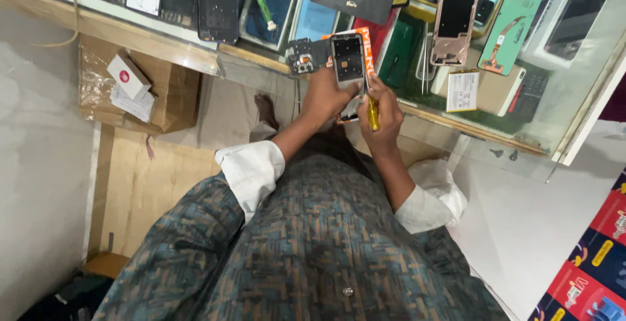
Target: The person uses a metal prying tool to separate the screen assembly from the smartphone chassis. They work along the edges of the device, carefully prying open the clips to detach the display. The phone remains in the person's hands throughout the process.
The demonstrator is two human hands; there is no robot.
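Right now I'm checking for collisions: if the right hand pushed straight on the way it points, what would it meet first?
The right hand, gripping a yellow-handled screwdriver, points at the opened phone in the left hand; it likely meets that first, though depth is unclear.

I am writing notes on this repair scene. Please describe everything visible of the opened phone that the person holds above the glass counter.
The opened phone is a slim rectangular body with a pale metallic frame and a dark inside; its small parts are too fine to tell. It is held roughly upright over the glass counter. The left hand grips its lower end from below. The right hand, close beside it, holds a yellow-handled screwdriver near its lower edge.
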